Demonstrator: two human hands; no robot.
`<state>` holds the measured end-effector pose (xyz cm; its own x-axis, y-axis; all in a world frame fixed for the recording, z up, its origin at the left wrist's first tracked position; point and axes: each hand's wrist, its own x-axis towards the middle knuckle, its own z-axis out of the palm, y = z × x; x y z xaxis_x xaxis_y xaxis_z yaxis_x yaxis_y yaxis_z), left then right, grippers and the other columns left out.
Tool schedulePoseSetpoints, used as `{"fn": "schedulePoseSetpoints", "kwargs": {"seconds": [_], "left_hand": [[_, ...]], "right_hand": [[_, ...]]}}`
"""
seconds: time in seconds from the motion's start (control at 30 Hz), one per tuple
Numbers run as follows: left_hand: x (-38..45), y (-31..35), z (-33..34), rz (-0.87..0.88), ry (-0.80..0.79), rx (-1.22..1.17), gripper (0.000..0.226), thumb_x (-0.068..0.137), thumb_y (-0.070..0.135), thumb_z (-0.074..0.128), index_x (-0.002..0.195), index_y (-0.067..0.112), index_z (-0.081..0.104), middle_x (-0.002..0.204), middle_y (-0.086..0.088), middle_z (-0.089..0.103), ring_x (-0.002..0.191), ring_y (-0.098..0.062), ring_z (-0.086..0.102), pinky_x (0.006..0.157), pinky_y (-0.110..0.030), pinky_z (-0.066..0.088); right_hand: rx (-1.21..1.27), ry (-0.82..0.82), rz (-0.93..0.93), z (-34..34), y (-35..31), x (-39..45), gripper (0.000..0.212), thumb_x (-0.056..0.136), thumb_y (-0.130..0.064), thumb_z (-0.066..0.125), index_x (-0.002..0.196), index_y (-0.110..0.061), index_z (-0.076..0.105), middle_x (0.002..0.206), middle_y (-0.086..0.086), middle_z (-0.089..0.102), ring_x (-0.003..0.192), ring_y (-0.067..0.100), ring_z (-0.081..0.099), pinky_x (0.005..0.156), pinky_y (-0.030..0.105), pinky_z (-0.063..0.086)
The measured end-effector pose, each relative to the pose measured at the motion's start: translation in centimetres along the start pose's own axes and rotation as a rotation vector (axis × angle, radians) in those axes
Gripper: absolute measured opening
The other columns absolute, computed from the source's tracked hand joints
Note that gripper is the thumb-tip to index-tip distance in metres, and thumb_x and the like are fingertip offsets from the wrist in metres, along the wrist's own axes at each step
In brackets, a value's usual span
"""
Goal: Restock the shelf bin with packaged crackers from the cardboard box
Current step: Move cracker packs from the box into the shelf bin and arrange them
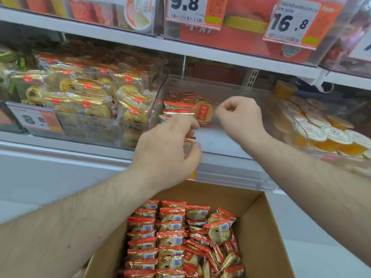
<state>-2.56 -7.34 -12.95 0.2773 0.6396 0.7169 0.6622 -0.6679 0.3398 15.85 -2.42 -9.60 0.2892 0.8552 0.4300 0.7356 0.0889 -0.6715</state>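
Note:
A clear shelf bin (220, 87) on the middle shelf holds several red-and-gold cracker packs (178, 106) stacked at its left side. My left hand (166, 151) reaches over the bin's front edge, and its fingers curl round a stack of cracker packs (188, 143) there. My right hand (239, 117) is inside the bin with its fingertips pinching the edge of one upright cracker pack (204, 114). Below my arms, the open cardboard box (259, 227) is filled with several rows of the same packs (172, 237).
To the left stands a bin of yellow pastry packs (90, 93) with an 8.8 price tag (34, 119). A bin of orange jelly cups (321, 133) stands on the right. The upper shelf (140, 41) carries 9.8 and 16.8 price tags just above my hands.

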Motion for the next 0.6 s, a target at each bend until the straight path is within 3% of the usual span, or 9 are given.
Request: {"fn": "schedulePoseSetpoints", "kwargs": {"seconds": [0.1, 0.27, 0.33, 0.43, 0.53, 0.6], "left_hand": [[-1.5, 1.3, 0.2, -0.022, -0.196, -0.124, 0.016, 0.079, 0.028, 0.057, 0.093, 0.023, 0.063, 0.065, 0.015, 0.055, 0.058, -0.004, 0.046, 0.058, -0.028, 0.047], [-4.0, 2.2, 1.8, 0.011, -0.741, -0.041, 0.007, 0.087, 0.028, 0.056, 0.091, 0.031, 0.051, 0.078, 0.009, 0.060, 0.075, -0.015, 0.056, 0.064, -0.028, 0.043], [-5.0, 1.8, 2.6, -0.013, -0.845, -0.004, 0.011, 0.086, 0.031, 0.055, 0.092, 0.028, 0.046, 0.082, 0.006, 0.061, 0.077, -0.019, 0.059, 0.065, -0.031, 0.047], [-6.1, 1.2, 3.2, -0.086, -1.006, 0.128, 0.027, 0.087, 0.036, 0.054, 0.111, 0.024, 0.051, 0.097, 0.005, 0.065, 0.088, -0.021, 0.062, 0.073, -0.037, 0.052], [-7.0, 0.7, 3.5, -0.116, -1.092, 0.152, 0.040, 0.088, 0.034, 0.053, 0.126, 0.027, 0.048, 0.102, 0.015, 0.066, 0.094, -0.013, 0.060, 0.081, -0.037, 0.053], [-7.7, 0.5, 4.0, -0.171, -1.104, 0.105, 0.039, 0.088, 0.031, 0.052, 0.127, 0.028, 0.049, 0.096, 0.018, 0.065, 0.088, -0.008, 0.060, 0.080, -0.036, 0.053]], "right_hand": [[0.064, 0.009, -0.121, -1.4, -1.3, -5.3, 0.018, 0.074, -0.017, 0.061, 0.057, -0.023, 0.060, 0.054, -0.013, 0.056, 0.057, 0.002, 0.050, 0.058, 0.017, 0.040], [0.194, -0.037, -0.092, -0.4, 1.1, -10.1, 0.009, 0.066, -0.020, 0.055, 0.058, -0.020, 0.058, 0.048, -0.012, 0.047, 0.050, 0.001, 0.045, 0.051, 0.016, 0.033], [0.170, -0.094, -0.052, 0.3, 2.6, -11.3, 0.014, 0.070, -0.017, 0.059, 0.058, -0.023, 0.056, 0.049, -0.012, 0.048, 0.051, 0.002, 0.046, 0.053, 0.019, 0.036], [0.054, -0.247, -0.028, 1.6, 5.3, -12.8, 0.011, 0.073, -0.019, 0.061, 0.062, -0.021, 0.061, 0.055, -0.010, 0.055, 0.060, 0.009, 0.054, 0.060, 0.026, 0.046], [-0.113, -0.450, -0.021, 2.9, 8.8, -13.6, 0.010, 0.078, -0.020, 0.058, 0.069, -0.020, 0.063, 0.065, -0.007, 0.063, 0.069, 0.016, 0.061, 0.066, 0.031, 0.053], [-0.299, -0.618, -0.025, 3.7, 11.8, -13.9, 0.009, 0.080, -0.021, 0.056, 0.073, -0.023, 0.062, 0.074, -0.007, 0.064, 0.076, 0.018, 0.062, 0.069, 0.031, 0.054]]}}
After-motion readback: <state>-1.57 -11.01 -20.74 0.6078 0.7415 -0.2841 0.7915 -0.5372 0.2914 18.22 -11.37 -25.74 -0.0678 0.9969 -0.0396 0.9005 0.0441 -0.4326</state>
